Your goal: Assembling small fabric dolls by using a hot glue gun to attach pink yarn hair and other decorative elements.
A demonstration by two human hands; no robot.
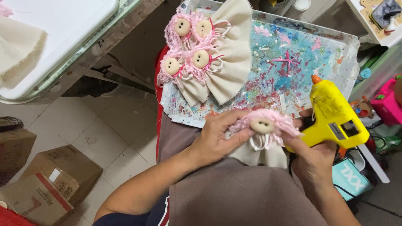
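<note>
- The left hand [217, 138] pinches the small doll [263, 129] by its pink yarn hair, fingers closed on it.
- The right hand [312, 161] grips the yellow glue gun [335, 115], touching the doll's other side.
- Beyond both hands, four finished dolls [205, 54] lie on the paint-splattered tray [301, 62].

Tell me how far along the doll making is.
Done, it seems: four dolls with pink yarn hair and button faces lie on the paint-spattered tray. In hand: a fifth doll, pinched by the left hand and the fingers of the right hand, which also holds the yellow glue gun. What is left to do on it cannot be told from this view.
</note>
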